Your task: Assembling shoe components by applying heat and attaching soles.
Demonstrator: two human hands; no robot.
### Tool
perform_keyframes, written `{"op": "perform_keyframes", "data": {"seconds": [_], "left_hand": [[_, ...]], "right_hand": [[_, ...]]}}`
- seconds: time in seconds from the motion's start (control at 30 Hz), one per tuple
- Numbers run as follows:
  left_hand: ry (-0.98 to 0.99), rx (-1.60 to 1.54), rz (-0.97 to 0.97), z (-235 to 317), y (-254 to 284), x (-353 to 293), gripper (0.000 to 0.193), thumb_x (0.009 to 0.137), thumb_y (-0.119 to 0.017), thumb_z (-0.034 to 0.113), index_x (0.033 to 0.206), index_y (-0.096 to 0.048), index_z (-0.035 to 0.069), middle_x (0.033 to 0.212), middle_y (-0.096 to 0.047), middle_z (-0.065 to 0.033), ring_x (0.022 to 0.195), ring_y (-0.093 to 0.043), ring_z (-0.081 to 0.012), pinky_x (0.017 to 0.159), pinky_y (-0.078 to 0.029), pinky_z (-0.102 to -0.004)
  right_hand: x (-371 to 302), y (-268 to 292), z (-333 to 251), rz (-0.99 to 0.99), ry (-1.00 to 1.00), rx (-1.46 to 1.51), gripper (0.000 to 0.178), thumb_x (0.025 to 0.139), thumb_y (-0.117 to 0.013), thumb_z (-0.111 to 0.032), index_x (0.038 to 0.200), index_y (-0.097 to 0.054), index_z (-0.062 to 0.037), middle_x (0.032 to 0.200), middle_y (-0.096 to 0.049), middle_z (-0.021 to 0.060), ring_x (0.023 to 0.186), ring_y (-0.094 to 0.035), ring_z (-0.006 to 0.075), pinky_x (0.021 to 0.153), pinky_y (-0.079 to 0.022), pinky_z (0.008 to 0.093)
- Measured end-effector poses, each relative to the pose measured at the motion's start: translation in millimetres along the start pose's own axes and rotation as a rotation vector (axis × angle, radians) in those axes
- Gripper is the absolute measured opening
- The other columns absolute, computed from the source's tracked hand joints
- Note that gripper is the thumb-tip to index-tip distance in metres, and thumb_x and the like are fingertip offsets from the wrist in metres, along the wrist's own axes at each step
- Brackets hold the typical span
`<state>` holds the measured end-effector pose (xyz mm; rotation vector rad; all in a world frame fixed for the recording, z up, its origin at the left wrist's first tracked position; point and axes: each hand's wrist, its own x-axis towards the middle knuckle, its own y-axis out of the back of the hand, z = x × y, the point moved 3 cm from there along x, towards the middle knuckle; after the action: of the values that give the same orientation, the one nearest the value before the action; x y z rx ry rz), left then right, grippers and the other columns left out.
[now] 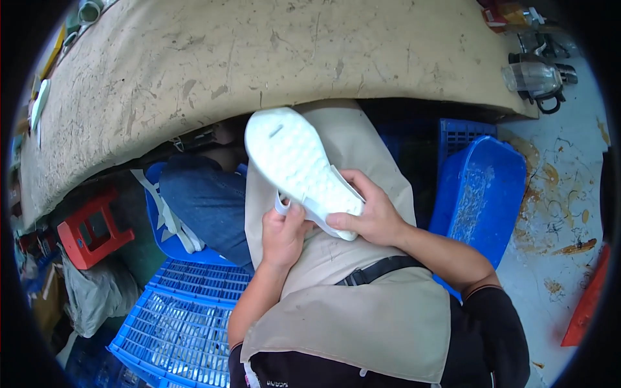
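Stained, scuffed tan sheeting covers the workbench (pixel 291 52), whose front edge bows across above the person's lap. Both forearms come up from below, elbows bent, and the hands meet over a beige apron (pixel 349 343) that looks like smooth cloth. Between them, above the lap, is a white sandal (pixel 291 152), sole toward the camera, its broad toe end slanting up and left. The sole is pale and rounded, with rows of raised bumps and a short slot near the toe. The right hand (pixel 375 210) is clamped on the narrow heel end, thumb flat across the sole, fingers wrapped around the far side. The left hand (pixel 284 233), palm turned inward, pinches a thin, curved white strap (pixel 282 203) at the sandal's left edge.
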<state>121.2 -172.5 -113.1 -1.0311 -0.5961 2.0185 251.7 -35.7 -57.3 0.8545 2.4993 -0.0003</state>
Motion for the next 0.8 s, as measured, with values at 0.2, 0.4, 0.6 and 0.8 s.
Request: {"op": "perform_keyframes", "data": {"seconds": [0.2, 0.4, 0.6, 0.8], "left_hand": [[-0.238, 0.148, 0.345, 80, 6, 0, 0.041, 0.092, -0.063, 0.014, 0.13, -0.056, -0.001, 0.109, -0.067, -0.0153, 0.092, -0.066, -0.0247, 0.084, -0.055, -0.033], [-0.14, 1.046, 0.248, 78, 30, 13, 0.026, 0.086, -0.071, 0.018, 0.103, -0.071, -0.003, 0.088, -0.069, -0.0116, 0.071, -0.061, -0.0188, 0.071, -0.051, -0.0257], [-0.149, 1.07, 0.321, 76, 28, 13, 0.024, 0.084, -0.074, 0.019, 0.084, -0.073, -0.005, 0.082, -0.069, -0.009, 0.067, -0.059, -0.0163, 0.064, -0.047, -0.0246], [-0.182, 1.121, 0.323, 75, 35, 14, 0.024, 0.084, -0.074, 0.02, 0.084, -0.074, -0.004, 0.081, -0.068, -0.0101, 0.065, -0.058, -0.0174, 0.063, -0.047, -0.0261]], "right_hand": [[-8, 14, -6, -0.307, 0.304, -0.267, 0.057, 0.076, -0.079, -0.014, 0.128, -0.062, -0.0014, 0.116, -0.064, 0.0162, 0.087, -0.063, 0.0236, 0.08, -0.051, 0.0288], [-1, 6, -6, -0.31, 0.777, -0.576, 0.045, 0.079, -0.076, -0.015, 0.124, -0.069, -0.0108, 0.115, -0.064, 0.0159, 0.079, -0.064, 0.0243, 0.068, -0.054, 0.0277], [4, 2, 1, -0.366, 0.742, -0.827, 0.044, 0.087, -0.069, -0.024, 0.131, -0.064, -0.0235, 0.111, -0.062, 0.0134, 0.074, -0.064, 0.0235, 0.06, -0.052, 0.0287], [8, -10, 0, -0.418, 0.673, -0.966, 0.045, 0.086, -0.069, -0.026, 0.131, -0.064, -0.0215, 0.108, -0.062, 0.0156, 0.071, -0.063, 0.0239, 0.059, -0.053, 0.0297]]}}
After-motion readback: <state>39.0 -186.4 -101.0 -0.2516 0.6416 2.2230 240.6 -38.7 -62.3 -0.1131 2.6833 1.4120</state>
